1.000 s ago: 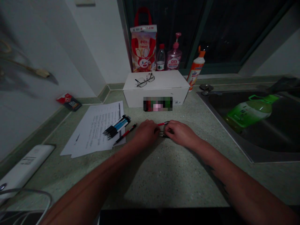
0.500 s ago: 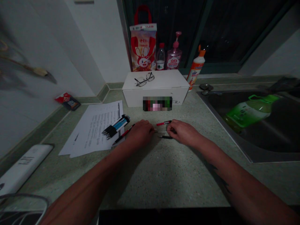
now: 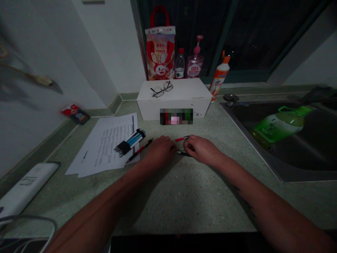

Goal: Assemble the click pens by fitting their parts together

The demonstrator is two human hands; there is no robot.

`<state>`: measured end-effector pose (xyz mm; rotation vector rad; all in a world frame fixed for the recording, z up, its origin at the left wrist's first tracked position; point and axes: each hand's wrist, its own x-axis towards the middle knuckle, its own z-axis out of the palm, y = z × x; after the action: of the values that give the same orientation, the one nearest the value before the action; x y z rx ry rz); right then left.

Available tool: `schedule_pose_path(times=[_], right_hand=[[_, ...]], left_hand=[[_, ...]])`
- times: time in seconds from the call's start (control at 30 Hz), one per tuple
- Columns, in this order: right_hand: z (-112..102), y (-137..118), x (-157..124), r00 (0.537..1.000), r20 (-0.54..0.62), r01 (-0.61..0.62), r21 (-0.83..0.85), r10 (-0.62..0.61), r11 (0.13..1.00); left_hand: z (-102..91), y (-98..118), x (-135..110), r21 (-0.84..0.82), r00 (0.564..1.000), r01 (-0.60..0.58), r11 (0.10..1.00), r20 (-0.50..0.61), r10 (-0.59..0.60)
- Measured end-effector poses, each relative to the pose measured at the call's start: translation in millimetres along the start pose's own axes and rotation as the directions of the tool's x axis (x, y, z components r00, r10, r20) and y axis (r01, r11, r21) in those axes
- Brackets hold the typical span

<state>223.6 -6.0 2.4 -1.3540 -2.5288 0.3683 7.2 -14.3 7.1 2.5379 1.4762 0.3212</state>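
Right hand [image 3: 202, 148] has its fingertips pinched in on a thin pale rod [image 3: 180, 149] over the counter [image 3: 181, 200], left hand [image 3: 161, 150] curled at the other end, can't tell if it's gripping. Red pen piece [image 3: 181, 138] sits just behind the rod, black pen piece [image 3: 184, 154] just in front.

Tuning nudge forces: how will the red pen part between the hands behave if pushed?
The red pen part would probably roll, as it looks slim and tube-like on the flat counter. It is likely light and stiff, being short and straight. Its dark end sits close by the right hand, so a push that way may be blocked.
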Motion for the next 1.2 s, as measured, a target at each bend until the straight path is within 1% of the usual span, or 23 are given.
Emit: schedule_pose_path(times=[0.07,0.17,0.23,0.3,0.37,0.5,0.6,0.77,0.93,1.07,1.13,1.2], right_hand=[[1,0,1,0.999,-0.034,0.005,0.01,-0.004,1.0],[2,4,4,0.984,-0.172,0.037,-0.018,-0.039,0.999],[4,8,6,0.97,-0.232,0.053,-0.074,-0.068,0.996],[7,11,8,0.973,-0.218,0.044,-0.133,-0.073,0.99],[9,12,9,0.981,-0.187,0.016,-0.179,-0.05,0.984],[11,8,11,0.984,-0.174,-0.008,-0.206,-0.029,0.979],[11,6,12,0.982,-0.181,0.013,-0.174,-0.045,0.985],[11,5,12,0.98,-0.183,0.057,-0.107,-0.076,0.993],[11,3,11,0.979,-0.187,0.075,-0.057,-0.084,0.996],[13,1,10,0.976,-0.188,0.114,-0.012,-0.114,0.993],[14,1,10,0.974,-0.206,0.106,0.023,-0.099,0.994],[14,1,10,0.966,-0.254,0.063,0.06,-0.046,0.996]], left_hand=[[0.3,1,1,-0.025,1.0,0.017,1.0,-0.026,-0.017],[2.8,-4,2,-0.066,0.992,0.056,0.996,-0.107,-0.063],[5.1,-8,4,-0.072,0.988,0.079,0.994,-0.126,-0.088],[6.8,-10,6,-0.07,0.988,0.095,0.993,-0.111,-0.103],[7.7,-11,7,-0.072,0.989,0.106,0.992,-0.099,-0.112],[7.8,-10,9,-0.102,0.981,0.134,0.986,-0.13,-0.147],[7.7,-10,9,-0.129,0.973,0.147,0.981,-0.157,-0.167],[9.3,-9,9,-0.196,0.972,0.139,0.971,-0.16,-0.171],[11.6,-11,9,-0.291,0.961,0.129,0.948,-0.199,-0.192],[14.0,-12,10,-0.356,0.954,0.162,0.92,-0.183,-0.239],[14.7,-11,10,-0.371,0.949,0.176,0.912,-0.182,-0.257],[14.1,-11,8,-0.361,0.953,0.162,0.918,-0.185,-0.241]])
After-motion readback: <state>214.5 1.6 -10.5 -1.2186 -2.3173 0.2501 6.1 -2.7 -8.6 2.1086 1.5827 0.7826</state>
